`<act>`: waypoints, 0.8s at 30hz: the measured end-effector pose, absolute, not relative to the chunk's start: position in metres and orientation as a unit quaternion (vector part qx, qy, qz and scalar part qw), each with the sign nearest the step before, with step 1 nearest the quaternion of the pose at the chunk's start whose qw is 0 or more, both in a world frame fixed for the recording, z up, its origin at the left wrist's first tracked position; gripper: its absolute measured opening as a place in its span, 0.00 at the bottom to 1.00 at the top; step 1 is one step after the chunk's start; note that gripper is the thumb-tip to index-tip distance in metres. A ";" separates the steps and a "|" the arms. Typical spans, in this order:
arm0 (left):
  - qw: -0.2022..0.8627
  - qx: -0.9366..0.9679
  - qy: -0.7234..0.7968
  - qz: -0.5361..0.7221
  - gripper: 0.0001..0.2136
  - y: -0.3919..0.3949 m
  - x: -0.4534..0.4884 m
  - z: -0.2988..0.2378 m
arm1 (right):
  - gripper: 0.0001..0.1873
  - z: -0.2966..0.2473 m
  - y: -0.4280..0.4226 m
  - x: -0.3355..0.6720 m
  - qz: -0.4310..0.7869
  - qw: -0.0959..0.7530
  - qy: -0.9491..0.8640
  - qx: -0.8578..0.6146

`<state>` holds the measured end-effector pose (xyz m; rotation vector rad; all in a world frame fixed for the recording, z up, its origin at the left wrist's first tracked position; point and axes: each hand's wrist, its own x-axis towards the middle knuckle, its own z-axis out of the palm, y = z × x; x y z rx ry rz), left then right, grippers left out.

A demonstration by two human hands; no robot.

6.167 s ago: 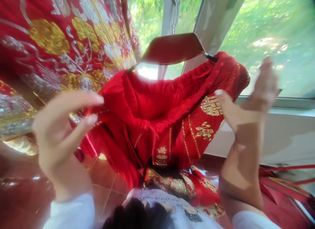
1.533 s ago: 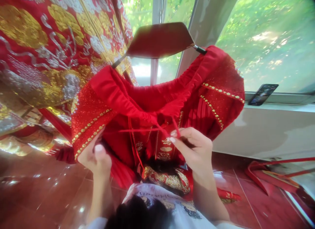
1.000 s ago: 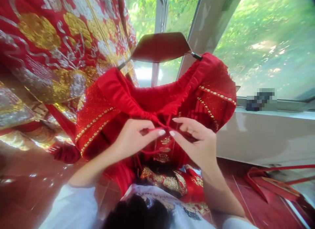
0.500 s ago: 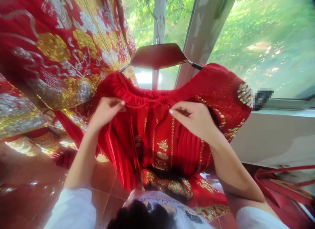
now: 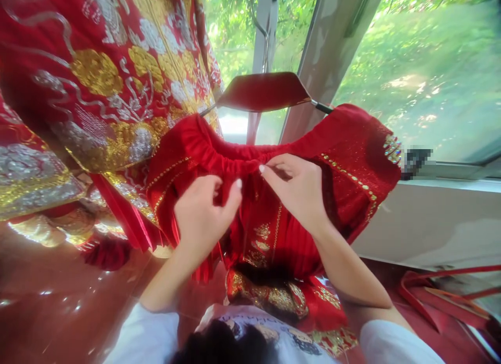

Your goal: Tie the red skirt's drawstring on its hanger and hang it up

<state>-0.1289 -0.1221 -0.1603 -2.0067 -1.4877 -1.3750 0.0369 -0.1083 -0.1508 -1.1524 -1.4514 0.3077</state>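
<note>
A red pleated skirt (image 5: 261,231) with gold embroidery hangs in front of me. Its gathered waistband (image 5: 235,165) runs across the neck of a red beaded top (image 5: 362,137), which hangs on a hanger (image 5: 264,90) with a broad dark red middle. My right hand (image 5: 295,189) pinches the waistband near its centre, thumb and fingertips together. To the left, my left hand (image 5: 205,210) is just below the band, its fingers curled and its thumb apart, with nothing visible between them. Whether its hidden fingertips touch the cloth, I cannot tell.
Another red garment (image 5: 97,72), heavy with gold and silver embroidery, hangs close on the left. Behind the hanger are window frames (image 5: 329,40) and glass. A red strapped item (image 5: 434,296) lies low at the right above the reddish tiled floor (image 5: 90,306).
My left hand has let go of the waistband's left part and moved right and down, close to my right hand. The right hand has shifted slightly left, still pinching the band.
</note>
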 end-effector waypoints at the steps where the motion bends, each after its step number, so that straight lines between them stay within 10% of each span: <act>1: 0.110 -0.720 -0.527 -0.439 0.14 -0.117 -0.123 -0.161 | 0.06 -0.151 -0.107 0.036 0.139 0.590 -0.625 -0.492; 6: 0.041 -0.749 -0.567 -0.340 0.08 -0.084 -0.098 -0.167 | 0.04 -0.154 -0.099 0.032 0.214 0.606 -0.594 -0.484; 15: -0.331 -0.661 -0.360 -0.569 0.09 -0.075 -0.084 -0.196 | 0.07 -0.162 -0.088 0.025 0.402 0.690 -0.486 -0.356; 24: -0.476 -0.533 -0.282 -0.640 0.10 -0.063 -0.084 -0.196 | 0.08 -0.163 -0.096 0.023 0.374 0.662 -0.529 -0.375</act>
